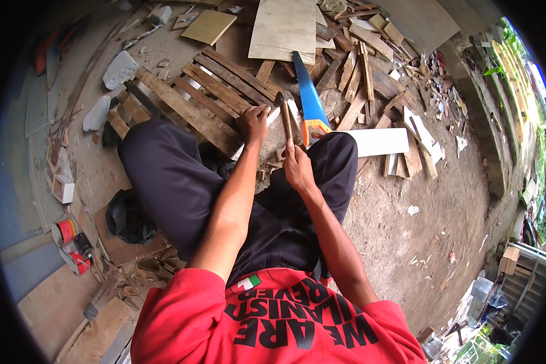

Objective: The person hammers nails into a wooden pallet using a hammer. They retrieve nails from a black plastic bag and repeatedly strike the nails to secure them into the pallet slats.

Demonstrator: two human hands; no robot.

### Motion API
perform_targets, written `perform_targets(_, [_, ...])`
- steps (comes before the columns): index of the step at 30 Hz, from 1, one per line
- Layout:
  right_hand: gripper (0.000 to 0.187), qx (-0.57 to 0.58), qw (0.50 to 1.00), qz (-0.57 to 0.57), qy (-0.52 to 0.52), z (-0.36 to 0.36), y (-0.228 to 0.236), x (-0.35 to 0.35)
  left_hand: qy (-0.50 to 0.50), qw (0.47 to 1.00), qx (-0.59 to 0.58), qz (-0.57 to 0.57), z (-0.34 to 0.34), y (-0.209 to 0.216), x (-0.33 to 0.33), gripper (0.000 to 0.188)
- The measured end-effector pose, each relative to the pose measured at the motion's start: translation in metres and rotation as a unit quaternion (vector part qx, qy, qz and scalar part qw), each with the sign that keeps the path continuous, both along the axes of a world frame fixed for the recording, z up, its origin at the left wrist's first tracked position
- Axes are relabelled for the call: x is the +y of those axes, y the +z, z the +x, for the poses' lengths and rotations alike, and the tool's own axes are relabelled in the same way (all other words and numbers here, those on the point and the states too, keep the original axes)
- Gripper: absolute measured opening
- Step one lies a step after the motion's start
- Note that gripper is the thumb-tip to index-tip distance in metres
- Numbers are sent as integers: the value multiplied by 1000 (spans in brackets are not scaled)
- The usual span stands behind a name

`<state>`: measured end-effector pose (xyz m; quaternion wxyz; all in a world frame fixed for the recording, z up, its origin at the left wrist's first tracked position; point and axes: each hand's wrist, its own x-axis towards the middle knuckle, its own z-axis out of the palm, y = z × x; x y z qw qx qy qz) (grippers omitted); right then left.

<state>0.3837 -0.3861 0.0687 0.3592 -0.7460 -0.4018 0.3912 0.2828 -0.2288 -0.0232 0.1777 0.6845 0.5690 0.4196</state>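
My right hand [298, 166] is closed around the wooden handle of a hammer [287, 122], whose dark metal head points away from me. To its left, my left hand [253, 125] is closed, its fingertips pinched at the right edge of a slatted wooden pallet [191, 104], close to a narrow white piece [273, 116]. Whatever those fingers hold is too small to make out. Just right of the hammer, a handsaw [310, 91] with a blue blade and an orange and yellow handle lies handle-end toward my right knee.
A pale board [282, 27] lies ahead, and a white board [379, 142] sits beyond my right knee. Scrap wood [361, 73] is heaped at the far right. Broken white chunks [120, 70] lie left of the pallet. A black plastic bag [130, 215] and red cans [73, 242] are at my left.
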Motion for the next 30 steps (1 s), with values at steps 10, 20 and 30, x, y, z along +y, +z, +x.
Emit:
perform_targets(10, [64, 2, 1000, -11, -7, 3, -4, -3, 6, 1000, 13, -17, 4, 10, -4, 22])
perform_targets(20, [62, 14, 1000, -19, 3, 0, -3, 5, 2, 1000, 16, -13, 1, 2, -3, 22])
perform_targets(30, [63, -33, 999, -25, 30, -2, 9, 12, 5, 996, 77, 44, 3, 13, -9, 21])
